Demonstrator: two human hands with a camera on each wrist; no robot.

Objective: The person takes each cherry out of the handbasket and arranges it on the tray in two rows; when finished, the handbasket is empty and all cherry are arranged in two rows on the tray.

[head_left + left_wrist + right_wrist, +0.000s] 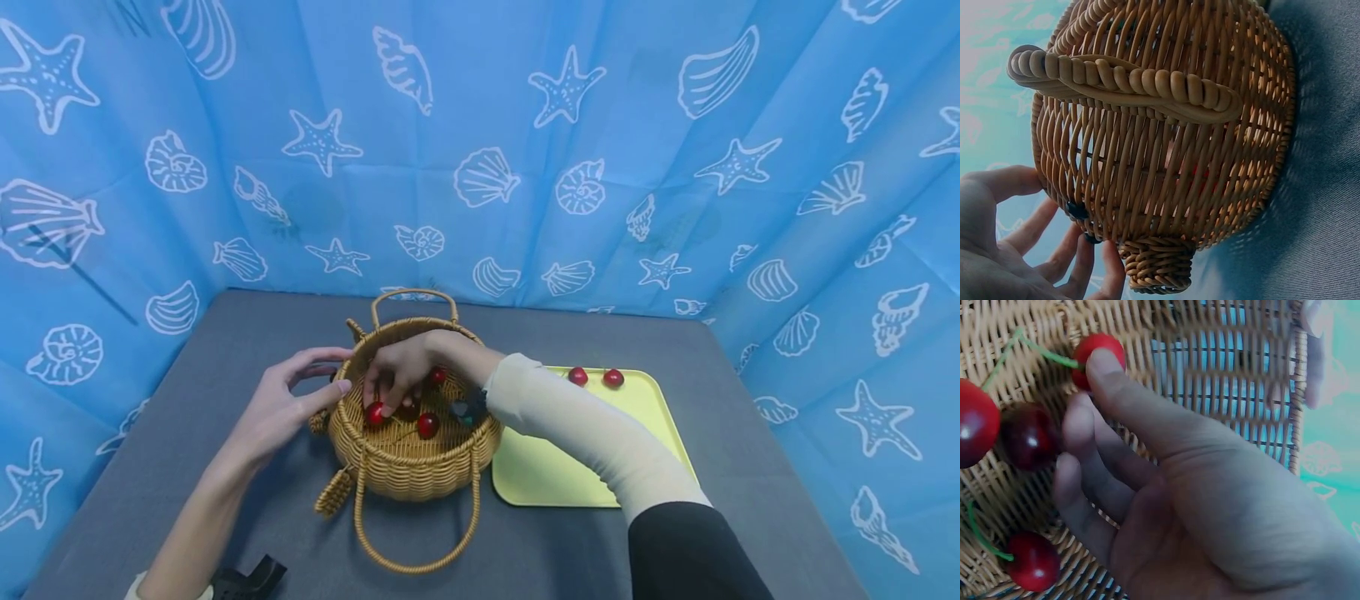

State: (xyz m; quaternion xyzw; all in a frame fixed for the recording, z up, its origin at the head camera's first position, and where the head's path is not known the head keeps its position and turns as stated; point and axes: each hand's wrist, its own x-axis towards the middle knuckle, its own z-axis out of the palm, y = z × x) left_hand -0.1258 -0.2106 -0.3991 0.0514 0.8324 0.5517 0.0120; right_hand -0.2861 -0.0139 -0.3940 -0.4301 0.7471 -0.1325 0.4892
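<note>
A round wicker basket [416,479] stands on the table with red cherries inside. My right hand [401,371] reaches down into it. There its thumb and fingers pinch a bright red cherry [1099,347], which has a green stem joined to another red cherry [974,425]. Beside them lie a dark red cherry [1030,437] and one more with a green stem [1032,562]. My left hand [281,408] is at the basket's left side, thumb and fingers spread. In the left wrist view its fingertips touch the woven wall near a small wicker knob [1159,265].
A yellow tray [558,471] lies right of the basket, partly under my right forearm, with two cherries [577,376] at its far edge. The basket's handles [416,569] stick out toward me and at the back. A blue shell-patterned curtain [480,233] surrounds the grey table [757,500].
</note>
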